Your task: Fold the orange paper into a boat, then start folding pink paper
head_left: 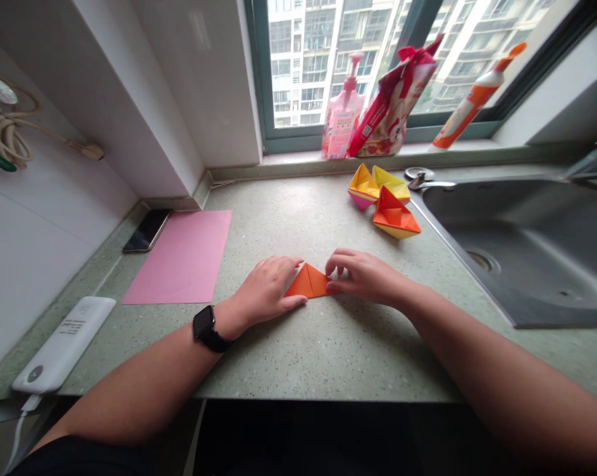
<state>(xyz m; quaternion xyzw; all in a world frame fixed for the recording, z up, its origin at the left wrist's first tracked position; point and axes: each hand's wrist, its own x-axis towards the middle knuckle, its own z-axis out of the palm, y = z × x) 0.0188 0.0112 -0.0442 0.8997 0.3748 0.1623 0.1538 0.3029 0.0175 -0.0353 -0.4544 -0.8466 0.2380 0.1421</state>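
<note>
A folded orange sheet of paper, triangular with a crease down its middle, lies on the countertop between my hands. My left hand, below a black watch, grips its left corner, with the thumb at the front and the fingers behind. The right corner is pinched between the thumb and fingers of my right hand. Beyond my right hand stand three folded paper boats: an orange and yellow one in front, a yellow and pink one and a yellow one behind it.
Pink paper lies flat at the left, touching a dark phone. A white power bank with a cable sits near the front left edge. The steel sink is at the right. A pink pump bottle stands on the windowsill.
</note>
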